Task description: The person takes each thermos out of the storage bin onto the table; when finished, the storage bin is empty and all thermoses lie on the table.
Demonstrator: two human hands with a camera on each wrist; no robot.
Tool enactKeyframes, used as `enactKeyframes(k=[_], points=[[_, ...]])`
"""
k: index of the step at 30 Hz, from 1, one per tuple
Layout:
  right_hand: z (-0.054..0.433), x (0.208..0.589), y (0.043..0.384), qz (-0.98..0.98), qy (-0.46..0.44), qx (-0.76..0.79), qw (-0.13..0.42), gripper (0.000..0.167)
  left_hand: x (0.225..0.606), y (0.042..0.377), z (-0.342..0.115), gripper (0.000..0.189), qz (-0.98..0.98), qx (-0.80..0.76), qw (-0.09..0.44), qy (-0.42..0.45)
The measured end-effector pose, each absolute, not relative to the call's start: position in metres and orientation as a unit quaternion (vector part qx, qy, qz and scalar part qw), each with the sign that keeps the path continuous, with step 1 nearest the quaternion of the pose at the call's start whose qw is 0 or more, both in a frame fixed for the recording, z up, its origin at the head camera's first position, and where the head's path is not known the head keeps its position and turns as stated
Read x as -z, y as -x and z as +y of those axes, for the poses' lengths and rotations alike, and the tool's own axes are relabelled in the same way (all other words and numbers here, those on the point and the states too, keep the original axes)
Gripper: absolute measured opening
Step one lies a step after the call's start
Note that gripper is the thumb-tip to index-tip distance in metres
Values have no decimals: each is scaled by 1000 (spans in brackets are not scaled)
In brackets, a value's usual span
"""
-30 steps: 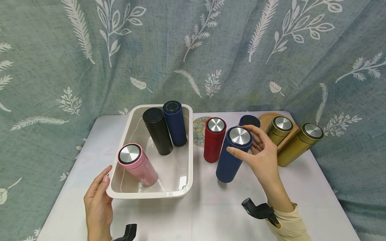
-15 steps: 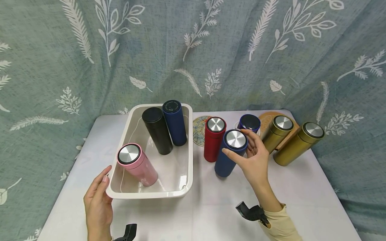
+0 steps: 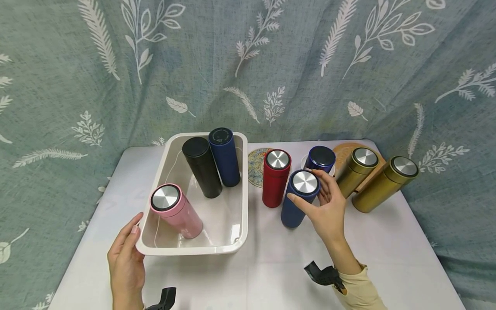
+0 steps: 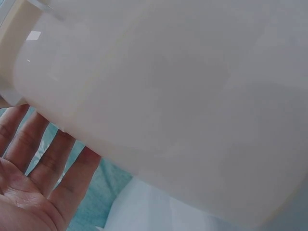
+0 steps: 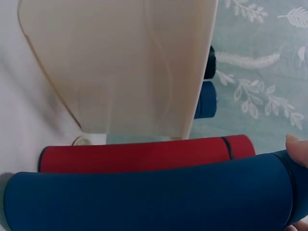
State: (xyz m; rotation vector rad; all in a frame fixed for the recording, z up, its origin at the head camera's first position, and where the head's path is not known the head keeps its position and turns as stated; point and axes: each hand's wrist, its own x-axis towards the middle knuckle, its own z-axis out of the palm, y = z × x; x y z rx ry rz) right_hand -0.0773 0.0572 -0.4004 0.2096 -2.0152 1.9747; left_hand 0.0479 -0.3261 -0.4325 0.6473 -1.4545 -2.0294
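In the head view my right hand (image 3: 327,206) grips a blue thermos (image 3: 297,211) with a steel-topped lid, thumb and fingers around its upper end. The bottle is upright and appears to stand on the table. Close on its left is a red thermos (image 3: 275,185), also seen in the right wrist view. My left hand (image 3: 125,258) touches the near left side of a white bin (image 3: 193,249) with extended fingers (image 4: 77,178); its thumb is out of the left wrist view. Inside the bin stand a pink thermos (image 3: 182,215), a black bottle (image 3: 205,172) and a navy bottle (image 3: 226,163).
Behind the held thermos is a glossy blue bottle (image 3: 321,157) on a white round piece. Two gold thermoses (image 3: 356,168) stand at the right, by a round wooden board (image 3: 342,150). A patterned round mat (image 3: 255,170) lies behind the red thermos. A curtain (image 3: 217,64) hangs at the back.
My right hand has moved left and lowered the blue thermos beside the red one, then shifted it slightly right. My left hand and the bin have stayed put.
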Motion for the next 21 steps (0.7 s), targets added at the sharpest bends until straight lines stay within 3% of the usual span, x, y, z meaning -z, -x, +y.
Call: enactKeyframes(k=[21], points=[[60, 415, 82, -684, -89, -690, 220, 71, 432, -47, -325, 34, -541, 757, 280, -237]])
